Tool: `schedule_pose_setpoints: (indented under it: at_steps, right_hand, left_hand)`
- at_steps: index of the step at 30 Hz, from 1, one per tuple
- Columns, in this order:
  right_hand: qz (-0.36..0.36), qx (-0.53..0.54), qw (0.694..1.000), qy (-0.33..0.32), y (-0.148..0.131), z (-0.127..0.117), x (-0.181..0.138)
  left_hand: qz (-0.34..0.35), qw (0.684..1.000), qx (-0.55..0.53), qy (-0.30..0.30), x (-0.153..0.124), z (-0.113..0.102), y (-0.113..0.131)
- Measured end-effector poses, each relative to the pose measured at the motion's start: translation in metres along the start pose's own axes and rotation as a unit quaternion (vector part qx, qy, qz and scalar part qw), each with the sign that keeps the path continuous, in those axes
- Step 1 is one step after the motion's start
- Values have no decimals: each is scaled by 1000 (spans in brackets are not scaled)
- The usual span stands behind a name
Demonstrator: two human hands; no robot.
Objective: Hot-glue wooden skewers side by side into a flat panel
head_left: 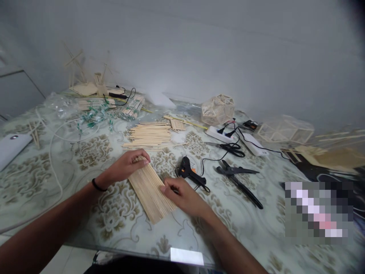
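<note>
A person's left hand (128,165) and right hand (182,194) are pressing flat on a mat of thin sticks (151,192) lying on the patterned table (256,228), fingers seemingly curled over its edges, squaring them. Gluing would need the glue gun (191,173) beside it.

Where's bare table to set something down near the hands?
Free: near left, between left hand and white cable; near edge right of right hand, before the pliers. Crowded: behind the stick panel, from loose sticks to glue gun.
</note>
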State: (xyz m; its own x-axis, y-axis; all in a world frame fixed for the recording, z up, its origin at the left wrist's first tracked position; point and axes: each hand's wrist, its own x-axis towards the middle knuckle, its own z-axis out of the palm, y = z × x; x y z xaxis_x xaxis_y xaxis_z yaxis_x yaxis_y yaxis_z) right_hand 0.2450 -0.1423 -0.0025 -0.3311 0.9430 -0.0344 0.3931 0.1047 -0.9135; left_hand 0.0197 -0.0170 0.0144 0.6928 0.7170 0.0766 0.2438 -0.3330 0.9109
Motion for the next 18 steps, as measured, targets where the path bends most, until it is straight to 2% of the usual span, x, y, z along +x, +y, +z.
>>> schedule_pose_setpoints:
  at_steps: [4,10,18]
  right_hand:
    - [-11,29,999,-7,-2,2,0]
    - [-3,70,997,15,-2,6,-1]
    - [-19,78,997,-15,-5,2,-2]
  left_hand:
    - [-3,1000,-10,-8,-1,1,0]
    - [0,1000,-15,-3,-1,1,0]
    - [8,1000,-20,-8,-2,0,2]
